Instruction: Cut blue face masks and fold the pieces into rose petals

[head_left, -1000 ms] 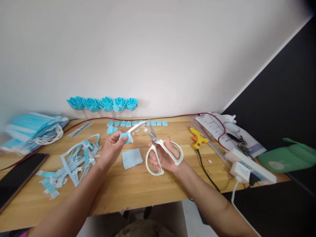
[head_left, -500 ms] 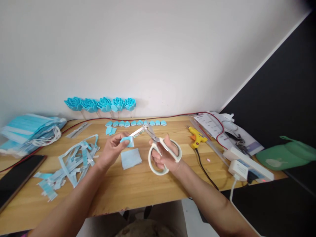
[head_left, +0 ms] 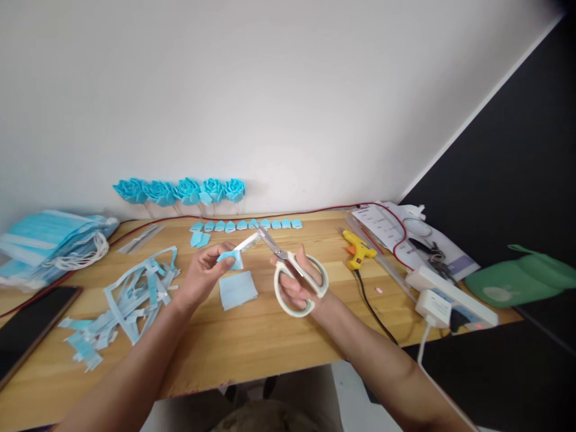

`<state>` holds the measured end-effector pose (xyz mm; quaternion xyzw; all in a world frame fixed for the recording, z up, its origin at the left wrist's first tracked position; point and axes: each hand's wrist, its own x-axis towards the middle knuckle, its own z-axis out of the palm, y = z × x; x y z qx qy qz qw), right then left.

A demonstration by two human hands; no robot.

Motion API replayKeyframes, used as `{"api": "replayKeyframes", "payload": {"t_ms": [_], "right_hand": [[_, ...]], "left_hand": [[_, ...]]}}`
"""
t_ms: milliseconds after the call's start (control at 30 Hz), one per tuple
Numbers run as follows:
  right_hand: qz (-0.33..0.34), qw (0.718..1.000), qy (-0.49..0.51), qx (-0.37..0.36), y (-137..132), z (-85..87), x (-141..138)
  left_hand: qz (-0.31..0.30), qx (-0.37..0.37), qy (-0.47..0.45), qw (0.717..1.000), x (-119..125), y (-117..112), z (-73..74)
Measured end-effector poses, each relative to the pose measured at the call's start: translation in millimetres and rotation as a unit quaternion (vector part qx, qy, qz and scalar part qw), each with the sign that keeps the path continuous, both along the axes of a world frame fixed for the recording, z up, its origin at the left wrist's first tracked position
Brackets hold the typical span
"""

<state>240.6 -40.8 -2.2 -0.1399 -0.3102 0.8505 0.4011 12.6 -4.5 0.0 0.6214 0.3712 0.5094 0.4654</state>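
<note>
My left hand (head_left: 209, 270) pinches a small folded piece of blue mask fabric (head_left: 234, 260) between thumb and fingers. A narrow white strip with faint print (head_left: 247, 242) sticks out from that piece toward the upper right. My right hand (head_left: 299, 285) has its fingers through the cream handles of a pair of scissors (head_left: 279, 252). The scissors' blades are nearly closed, and their tips lie at the strip's far end; whether they touch it I cannot tell. Flat on the table below my left hand lies a stack of pale blue fabric squares (head_left: 238, 291).
Folded blue petals (head_left: 242, 225) form a row near the wall. Several blue fabric flowers (head_left: 188, 191) stand behind. Cut scraps (head_left: 130, 300), masks (head_left: 40, 243) and a phone (head_left: 31, 324) lie left. Right are a yellow glue gun (head_left: 359, 249), power strip (head_left: 450, 300) and green pouch (head_left: 517, 282).
The scissors' blades have closed from a wider spread, and the handles have come closer together. My left hand keeps its pinch on the blue piece. The whole view has shifted slightly.
</note>
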Motion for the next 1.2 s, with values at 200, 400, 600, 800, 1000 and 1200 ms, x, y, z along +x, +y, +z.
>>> {"api": "replayKeyframes", "payload": {"t_ms": [200,400,600,800,1000,1200], "right_hand": [[0.041,0.995,-0.034,0.079,-1,-5.5,-8],[-0.110,0.961,-0.163,0.195,-7,16.0,1],[-0.183,0.885,-0.404,0.145,-24,11.9,19],[-0.086,0.872,-0.470,0.110,-32,-11.0,20],[-0.094,0.871,-0.476,0.076,-29,-8.7,33],[-0.061,0.790,-0.574,0.207,-24,-2.0,59]], "left_hand": [[-0.017,0.015,0.047,0.999,3,0,0.3],[0.069,0.000,0.042,0.997,3,3,3.7],[0.092,-0.037,-0.040,0.994,2,6,4.2],[0.036,-0.037,0.001,0.999,6,-1,4.7],[0.007,-0.049,0.040,0.998,9,-6,8.3],[-0.033,-0.069,0.012,0.997,10,-6,6.5]]}}
